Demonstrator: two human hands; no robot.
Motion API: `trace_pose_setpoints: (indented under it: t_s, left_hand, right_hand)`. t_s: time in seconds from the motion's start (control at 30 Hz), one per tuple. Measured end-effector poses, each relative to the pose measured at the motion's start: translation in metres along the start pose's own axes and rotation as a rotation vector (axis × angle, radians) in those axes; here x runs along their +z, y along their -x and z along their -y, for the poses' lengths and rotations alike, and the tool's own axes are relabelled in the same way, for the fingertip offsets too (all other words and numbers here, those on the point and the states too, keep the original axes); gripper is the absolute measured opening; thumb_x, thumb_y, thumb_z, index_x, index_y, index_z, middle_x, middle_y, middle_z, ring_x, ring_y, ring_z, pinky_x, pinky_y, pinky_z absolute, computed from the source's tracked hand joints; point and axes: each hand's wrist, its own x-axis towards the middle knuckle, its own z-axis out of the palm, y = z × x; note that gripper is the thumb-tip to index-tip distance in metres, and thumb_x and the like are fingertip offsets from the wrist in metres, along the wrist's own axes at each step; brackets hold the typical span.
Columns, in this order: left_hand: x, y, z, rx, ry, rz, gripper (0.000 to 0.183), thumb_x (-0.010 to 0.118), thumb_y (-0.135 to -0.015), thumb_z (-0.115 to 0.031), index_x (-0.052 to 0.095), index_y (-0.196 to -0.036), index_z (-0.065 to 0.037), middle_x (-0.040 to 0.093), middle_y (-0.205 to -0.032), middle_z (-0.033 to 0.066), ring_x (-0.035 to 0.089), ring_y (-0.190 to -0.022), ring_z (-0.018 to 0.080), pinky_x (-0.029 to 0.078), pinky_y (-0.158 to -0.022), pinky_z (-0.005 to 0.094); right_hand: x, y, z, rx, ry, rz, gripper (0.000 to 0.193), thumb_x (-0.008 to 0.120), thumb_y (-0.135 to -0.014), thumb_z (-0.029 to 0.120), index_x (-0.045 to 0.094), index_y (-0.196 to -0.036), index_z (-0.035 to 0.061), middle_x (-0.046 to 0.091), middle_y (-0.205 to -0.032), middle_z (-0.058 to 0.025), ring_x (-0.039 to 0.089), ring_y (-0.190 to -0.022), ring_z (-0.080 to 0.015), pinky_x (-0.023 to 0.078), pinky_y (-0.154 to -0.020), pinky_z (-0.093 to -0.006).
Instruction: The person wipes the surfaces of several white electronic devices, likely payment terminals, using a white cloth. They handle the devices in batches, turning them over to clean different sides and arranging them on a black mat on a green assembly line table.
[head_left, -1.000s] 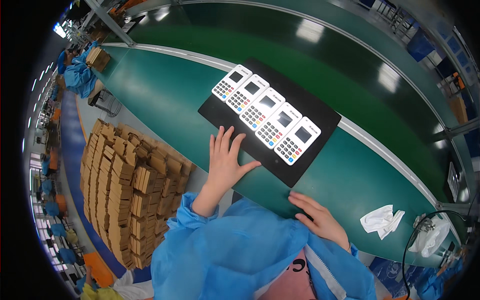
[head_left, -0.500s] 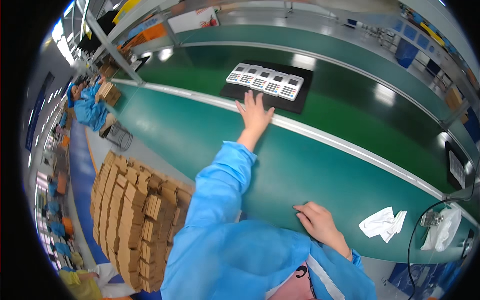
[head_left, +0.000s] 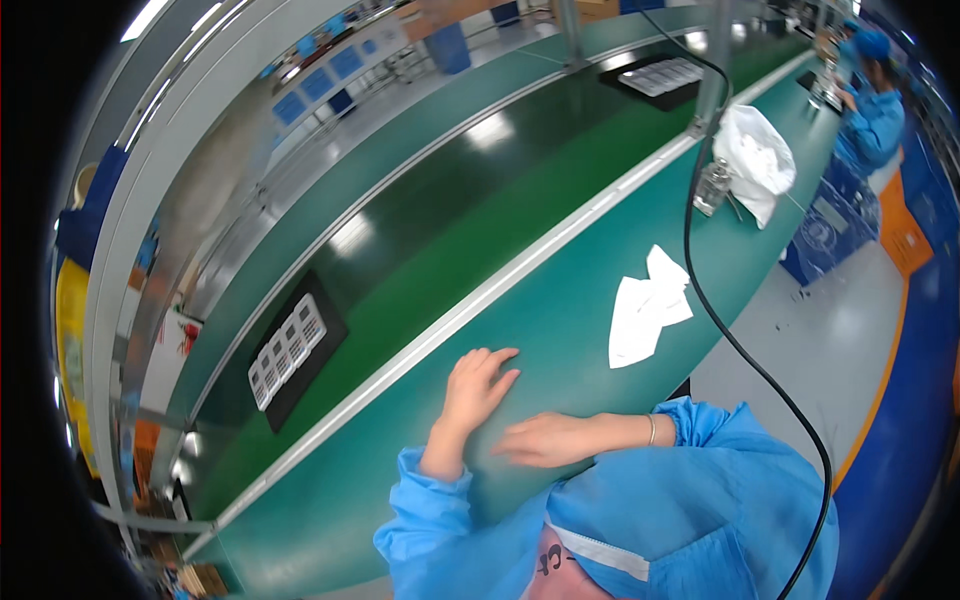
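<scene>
My left hand (head_left: pixel 476 392) rests over the green worktop (head_left: pixel 560 300), fingers stretched and thumb apart, with nothing in it. Just right of it, my right hand (head_left: pixel 548 440) lies low across the worktop, a little blurred, its fingers pointing left and apparently holding nothing. The two hands are close but seem apart. Farther right lies a crumpled white cloth or tissue (head_left: pixel 640 320), touched by neither hand. On the dark green conveyor belt at left, a row of white keypad devices like card terminals (head_left: pixel 287 350) sits on a black mat (head_left: pixel 325 345).
A metal rail (head_left: pixel 480 298) divides worktop and belt. At the right stand a white plastic bag (head_left: pixel 752 160) and a clear glass bottle (head_left: pixel 712 187); a black cable (head_left: pixel 740 345) hangs in front. Another loaded mat (head_left: pixel 655 85) lies far up the belt. A co-worker in blue (head_left: pixel 872 125) sits far right.
The view has swung to the right. My left hand has drawn back from the rail beside the devices to near my right hand. The stacked cardboard has left view.
</scene>
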Motion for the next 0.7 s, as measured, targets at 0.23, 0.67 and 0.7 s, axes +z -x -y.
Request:
trace_pose_setpoints:
  t_s: [0.23,0.67,0.7]
  left_hand:
    - [-0.003,0.007,0.009,-0.066,0.077,0.013,0.028,0.077,-0.088,-0.016,0.073,-0.116,-0.014,0.057,-0.082,0.0032,0.058,-0.078,0.0228,0.048,-0.074,0.0368]
    - [0.003,-0.007,0.004,-0.059,0.092,0.025,0.027,0.078,-0.087,-0.014,0.074,-0.114,-0.012,0.053,-0.077,0.0033,0.056,-0.076,0.0214,0.048,-0.072,0.0363]
    - [0.004,-0.008,0.005,-0.046,0.088,0.013,0.028,0.079,-0.086,-0.014,0.075,-0.114,-0.012,0.052,-0.076,0.0038,0.056,-0.075,0.0215,0.048,-0.071,0.0361]
  right_hand:
    - [-0.097,0.064,-0.028,0.750,0.391,-0.308,0.065,0.064,-0.097,0.042,0.046,-0.147,0.0058,0.063,-0.123,-0.0216,0.066,-0.110,-0.0401,0.056,-0.089,-0.0540]
    - [-0.120,0.130,-0.119,0.801,0.995,-0.910,0.050,0.062,-0.098,0.026,0.056,-0.137,-0.0038,0.054,-0.141,-0.0253,0.047,-0.137,-0.0406,0.033,-0.116,-0.0555]
    - [-0.120,0.131,-0.119,0.794,1.004,-0.910,0.050,0.062,-0.098,0.026,0.056,-0.137,-0.0044,0.054,-0.141,-0.0253,0.048,-0.137,-0.0406,0.034,-0.116,-0.0552]
